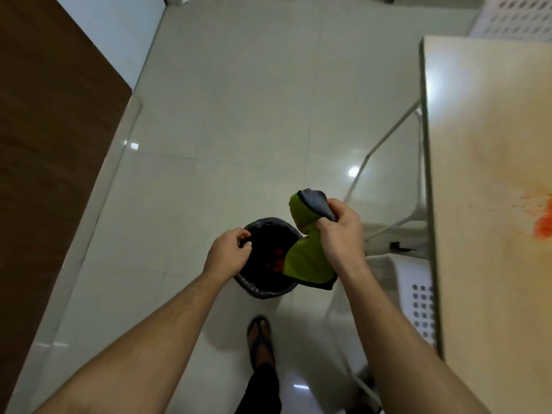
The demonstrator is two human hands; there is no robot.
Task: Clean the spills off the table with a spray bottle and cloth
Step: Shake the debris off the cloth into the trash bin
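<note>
No brand, label or writing can be read on anything here.

The cloth is soft fabric, bright green on one face and grey on the other, with a dark edging. The right hand bunches it in a fist, fingers clenched round the middle of it. The cloth's long axis runs roughly near to far: a rounded grey-backed end sticks out on the far side of the fist, and a broader green flap hangs down on the near side, its lower edge over the right rim of the bin.

The bin is small and round, lined with a crinkled dark plastic bag, and stands on the floor of glossy pale tiles. Something red-orange lies inside it. The left hand is at the bin's left rim with its fingers curled; they appear to pinch the edge of the bag, though this is not sure.

To the right stands the table, with a smooth pale top and thin white metal legs. An orange-red smear marks its right part. A white perforated plastic chair sits under the table's near edge. A foot in a dark sandal stands near the bin. A brown wooden door fills the left.
</note>
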